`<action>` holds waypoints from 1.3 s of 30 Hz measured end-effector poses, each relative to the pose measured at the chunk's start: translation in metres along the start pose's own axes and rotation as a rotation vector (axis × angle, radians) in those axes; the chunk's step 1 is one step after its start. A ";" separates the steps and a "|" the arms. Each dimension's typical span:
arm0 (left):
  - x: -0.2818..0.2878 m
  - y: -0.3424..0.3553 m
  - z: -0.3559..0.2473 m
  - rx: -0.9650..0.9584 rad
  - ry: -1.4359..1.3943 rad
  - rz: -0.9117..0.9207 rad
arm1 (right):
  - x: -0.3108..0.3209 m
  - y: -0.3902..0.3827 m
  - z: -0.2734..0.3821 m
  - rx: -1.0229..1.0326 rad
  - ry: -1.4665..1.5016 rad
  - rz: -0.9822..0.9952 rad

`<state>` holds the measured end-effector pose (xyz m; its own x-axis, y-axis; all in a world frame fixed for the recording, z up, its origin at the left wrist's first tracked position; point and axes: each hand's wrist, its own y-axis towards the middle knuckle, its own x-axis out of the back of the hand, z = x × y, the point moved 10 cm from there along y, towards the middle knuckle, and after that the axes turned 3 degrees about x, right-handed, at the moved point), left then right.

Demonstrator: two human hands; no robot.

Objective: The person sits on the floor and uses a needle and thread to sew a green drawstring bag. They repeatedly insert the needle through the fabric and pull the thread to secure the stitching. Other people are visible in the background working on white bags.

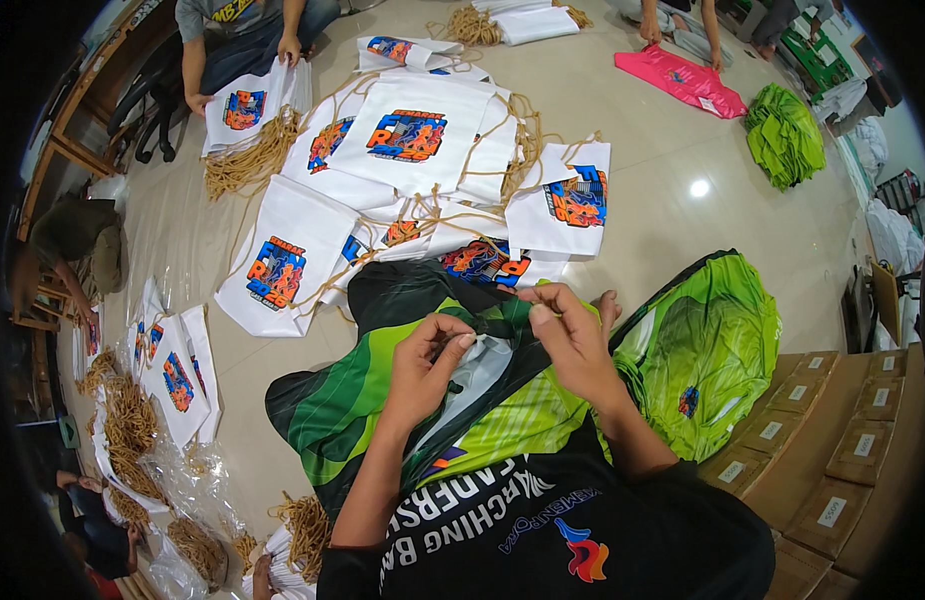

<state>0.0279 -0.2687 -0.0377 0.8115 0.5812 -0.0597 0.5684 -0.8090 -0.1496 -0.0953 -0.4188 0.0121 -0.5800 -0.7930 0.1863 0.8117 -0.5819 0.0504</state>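
Note:
A green and black sports jersey [347,400] lies spread across my lap. Its collar part, with a pale grey inner side, is raised between my hands. My left hand [427,365] pinches the fabric near the collar, thumb against fingers, with a small whitish bit at the tips. Just to the right, my right hand [570,345] has thumb and forefinger closed on the dark collar edge. By my right arm, a pile of bright green jerseys [704,345] rests on the floor. Beyond my hands lie white drawstring bags [422,130] with colourful prints and tan cords.
Brown cardboard boxes [827,515] stand at the lower right. Farther off are a folded green stack [784,137] and a pink garment [682,82] under another person's hands. A person at the upper left holds a bag stack [244,110]. More bags and bundled cords [132,425] lie left.

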 end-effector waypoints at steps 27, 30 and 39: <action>-0.006 -0.010 -0.001 0.028 0.005 -0.012 | -0.079 -0.044 -0.055 -0.616 0.845 0.406; -0.007 -0.010 -0.003 0.014 0.008 -0.016 | -0.080 -0.046 -0.056 -0.648 0.919 0.380; -0.007 -0.009 0.000 -0.013 0.040 -0.005 | -0.078 -0.044 -0.050 -0.682 1.022 0.350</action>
<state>0.0174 -0.2652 -0.0355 0.8130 0.5819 -0.0198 0.5743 -0.8071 -0.1370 -0.0892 -0.3400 -0.0542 -0.3782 -0.5225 -0.7642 0.9079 -0.0482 -0.4163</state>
